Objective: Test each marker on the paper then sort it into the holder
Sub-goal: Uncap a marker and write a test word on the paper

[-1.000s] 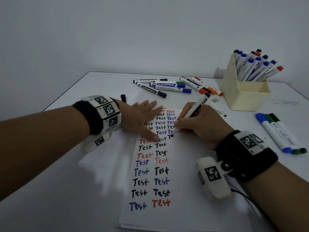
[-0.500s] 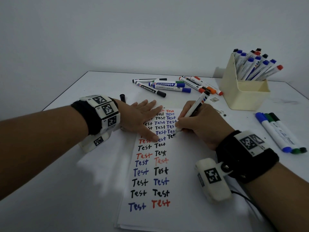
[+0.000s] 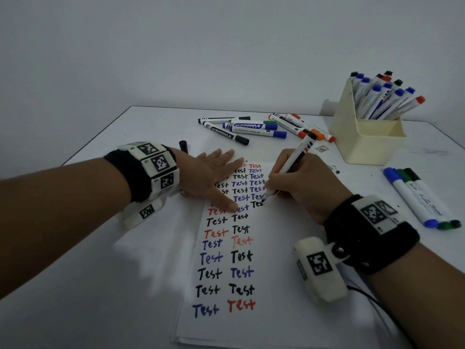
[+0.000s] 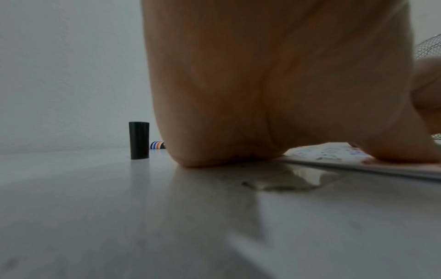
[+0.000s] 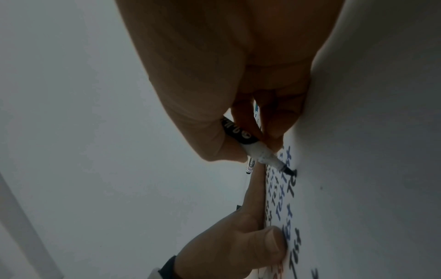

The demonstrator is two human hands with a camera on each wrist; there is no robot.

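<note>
Writing black "Test" on paper [image 3: 264, 248]: right hand [image 3: 299, 187] pinches uncapped marker [image 3: 289, 167], tip touching sheet at unfinished word. Left hand [image 3: 208, 177] lies flat, fingers straight, pinning paper to surface [image 3: 151, 127]. Holder [image 3: 364, 139] waits far right. Cap [image 4: 139, 140], probably this marker's, stands near left hand. Best: light, even strokes, sheet pinned.

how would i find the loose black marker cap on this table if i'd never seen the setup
Start at the sheet of paper covered in the word Test, then go to the left hand lying flat on its top left part. Just beyond that wrist, on the bare table, stands the black cap. Unlike the markers lying nearby, it is a short upright black tube with no white barrel.
</note>
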